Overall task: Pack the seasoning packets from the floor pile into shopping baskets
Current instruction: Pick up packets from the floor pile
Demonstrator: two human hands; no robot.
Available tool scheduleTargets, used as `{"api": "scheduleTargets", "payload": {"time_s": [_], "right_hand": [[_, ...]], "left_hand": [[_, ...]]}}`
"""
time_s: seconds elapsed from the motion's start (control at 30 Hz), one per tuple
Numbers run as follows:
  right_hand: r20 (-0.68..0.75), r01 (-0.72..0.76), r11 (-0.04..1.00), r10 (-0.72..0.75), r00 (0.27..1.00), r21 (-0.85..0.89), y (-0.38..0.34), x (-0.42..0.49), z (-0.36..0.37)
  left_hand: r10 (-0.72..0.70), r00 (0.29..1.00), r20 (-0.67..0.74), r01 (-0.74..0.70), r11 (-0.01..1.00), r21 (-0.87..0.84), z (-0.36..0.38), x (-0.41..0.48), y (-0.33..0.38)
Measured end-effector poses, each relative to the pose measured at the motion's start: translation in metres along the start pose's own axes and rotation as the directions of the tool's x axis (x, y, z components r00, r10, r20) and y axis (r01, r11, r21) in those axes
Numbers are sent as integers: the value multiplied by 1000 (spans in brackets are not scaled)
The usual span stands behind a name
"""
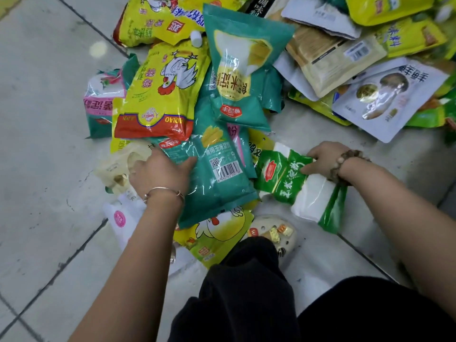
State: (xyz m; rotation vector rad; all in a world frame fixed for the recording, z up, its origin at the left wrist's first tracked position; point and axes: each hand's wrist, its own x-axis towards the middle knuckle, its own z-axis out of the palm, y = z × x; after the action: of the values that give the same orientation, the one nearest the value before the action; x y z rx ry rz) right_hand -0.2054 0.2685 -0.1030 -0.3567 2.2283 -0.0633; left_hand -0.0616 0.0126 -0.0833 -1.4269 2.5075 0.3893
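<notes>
The pile (246,82) of packets lay on the tiled floor (49,119), spreading from the middle of the view out to 12 and 2 o'clock. At its near edge lay a teal packet (217,178), barcode up. The left hand (160,172) met its 9 o'clock edge, thumb on top; the fingers ran out of sight under the packets, so their grip could not be told. At 3 o'clock of it, a green packet (291,178) was pinched at its top edge by the right hand (323,157), fingers curled. A yellow packet (158,95) overlapped the teal one at 11 o'clock. A shoe (274,233) stood at 6 o'clock.
</notes>
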Motion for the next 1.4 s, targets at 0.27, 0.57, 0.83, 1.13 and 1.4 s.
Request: {"api": "scheduleTargets", "payload": {"time_s": [0.27, 0.57, 0.83, 1.13, 1.4], "right_hand": [[-167, 46, 924, 19, 986, 379, 21, -18, -10], [-253, 60, 747, 147, 956, 662, 30, -58, -25], [-447, 286, 555, 176, 877, 781, 18, -118, -46], [-673, 476, 505, 342, 656, 720, 2, -194, -111], [-750, 604, 451, 470, 465, 657, 2, -272, -157]], "left_hand": [[42, 967, 252, 76, 894, -441, 5, -15, 19], [157, 981, 114, -70, 835, -546, 0, -48, 28], [259, 965, -40, -216, 701, -679, -64, -81, 29], [401, 890, -217, -408, 487, -772, -160, -102, 86], [472, 824, -313, -498, 341, -798, -232, -139, 118]]}}
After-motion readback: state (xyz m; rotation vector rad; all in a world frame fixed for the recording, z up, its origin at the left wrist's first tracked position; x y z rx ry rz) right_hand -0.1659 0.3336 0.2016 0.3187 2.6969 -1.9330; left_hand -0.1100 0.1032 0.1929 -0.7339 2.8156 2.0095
